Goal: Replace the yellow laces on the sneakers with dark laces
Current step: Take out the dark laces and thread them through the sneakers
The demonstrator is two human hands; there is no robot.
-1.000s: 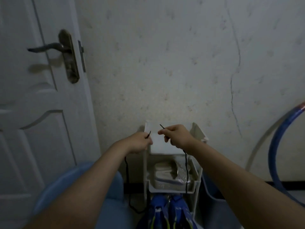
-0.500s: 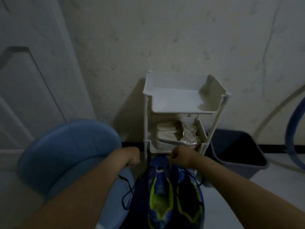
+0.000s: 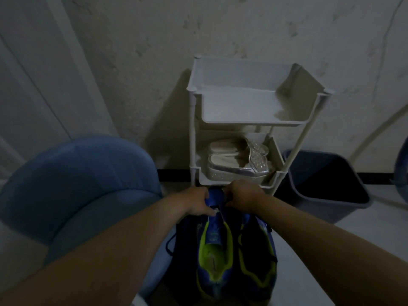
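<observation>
Dim room, stained plaster wall (image 3: 242, 29) ahead, white door (image 3: 33, 74) at far left. White two-tier shelf rack (image 3: 194, 129) stood against the wall, just beyond the fingers. A pair of silver sandals (image 3: 238, 164) lay on its lower shelf. Dark bin (image 3: 326, 180) sat on the floor (image 3: 364, 226) to the right of the right-hand fingers. Blue stool (image 3: 77, 184) was to the left of the left-hand fingers.

Both sneakers lay side by side below the fingers, nearer the person. Long axes ran from the person toward the rack, toes pointing away at the rack, heels toward the camera, openings up. Both blue with yellow-green lining. Left sneaker (image 3: 214, 257) touched the right sneaker (image 3: 258, 261) along their inner sides.

Left hand (image 3: 194, 202): fingers curled round the front of the left sneaker at its toe end, thumb pressed on top near the foremost eyelets. Grasp on the shoe was plain.

Right hand (image 3: 242, 197): fingers curled downward just across from the left-hand fingers, over the same toe end. Fingertips hidden behind the knuckles, so I could not tell what they held, if anything.

Dark lace (image 3: 167, 247): a slack loop hung off the outer side of the left sneaker, below and behind the left-hand fingers. A thin dark strand also showed in the gap between the two hands. Its ends were too dark to trace.
</observation>
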